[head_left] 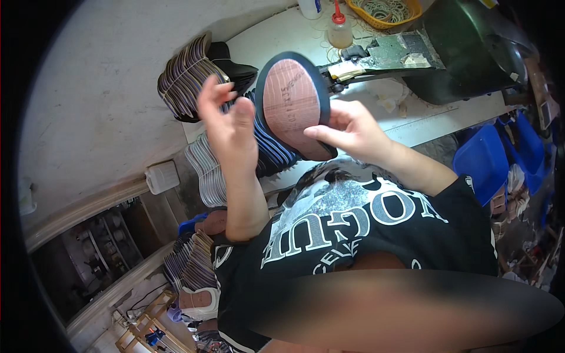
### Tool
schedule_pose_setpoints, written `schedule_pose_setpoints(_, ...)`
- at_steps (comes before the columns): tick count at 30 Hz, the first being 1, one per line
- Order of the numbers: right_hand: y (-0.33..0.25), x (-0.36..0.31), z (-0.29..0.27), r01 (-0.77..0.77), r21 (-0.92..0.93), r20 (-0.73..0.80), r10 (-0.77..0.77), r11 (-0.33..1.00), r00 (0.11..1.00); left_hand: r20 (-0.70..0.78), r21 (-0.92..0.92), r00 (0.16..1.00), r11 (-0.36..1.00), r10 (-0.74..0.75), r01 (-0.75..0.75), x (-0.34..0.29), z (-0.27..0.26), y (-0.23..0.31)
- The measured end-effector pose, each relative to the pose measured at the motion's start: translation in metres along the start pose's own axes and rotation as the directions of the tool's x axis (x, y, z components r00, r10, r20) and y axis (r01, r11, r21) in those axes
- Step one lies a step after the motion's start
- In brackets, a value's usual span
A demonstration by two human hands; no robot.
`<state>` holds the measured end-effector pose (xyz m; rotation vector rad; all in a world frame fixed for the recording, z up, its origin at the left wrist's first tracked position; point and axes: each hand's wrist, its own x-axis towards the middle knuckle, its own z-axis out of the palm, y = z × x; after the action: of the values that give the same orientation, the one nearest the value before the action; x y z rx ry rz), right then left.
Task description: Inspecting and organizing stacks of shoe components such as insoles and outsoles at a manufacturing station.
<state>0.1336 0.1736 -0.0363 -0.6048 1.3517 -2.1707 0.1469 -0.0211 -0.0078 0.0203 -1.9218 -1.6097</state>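
Note:
My right hand (352, 129) grips a shoe sole (289, 100) by its right edge, thumb on the face and fingers behind. The sole stands tilted up, showing a pinkish-brown wood-grain face with dark marks and a black rim. Just left of it my left hand (228, 120) is raised with its fingers apart, a little blurred and holding nothing. Behind and below the sole lies a stack of dark soles with blue edges (273, 150), partly hidden by it. A light grey stack (206, 170) sits beside my left forearm. Beyond my left hand is a banded brown-and-purple stack (185, 79).
A green machine (471, 53) reaches over the white table (429, 126) from the right. Behind it stand a red-capped bottle (339, 32) and a yellow basket (385, 23) of rubber bands. Blue plastic bins (481, 162) are at the right. More soles (191, 262) are piled at lower left.

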Motion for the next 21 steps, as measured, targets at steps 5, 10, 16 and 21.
schedule_pose_setpoints(5, -0.003, 0.004, -0.034, -0.154, -0.054, 0.032, 0.156, 0.986, 0.987, 0.421, -0.444, 0.792, 0.661, -0.442, 0.605, -0.007, 0.031, 0.001)
schedule_pose_setpoints(10, 0.007, 0.006, -0.029, -0.168, 0.517, 0.109, 0.13, 0.839, 0.985, 0.418, -0.57, 0.75, 0.495, -0.512, 0.656, -0.01, 0.056, 0.005)
schedule_pose_setpoints(16, 0.022, 0.01, -0.057, -0.123, 0.252, 0.168, 0.082, 0.96, 0.982, 0.46, -0.526, 0.717, 0.491, -0.523, 0.695, -0.015, 0.062, 0.004)
schedule_pose_setpoints(21, 0.007, 0.007, -0.052, -0.207, 0.091, 0.273, 0.176, 0.974, 0.946, 0.472, -0.494, 0.739, 0.55, -0.481, 0.673, -0.015, 0.06, 0.007)
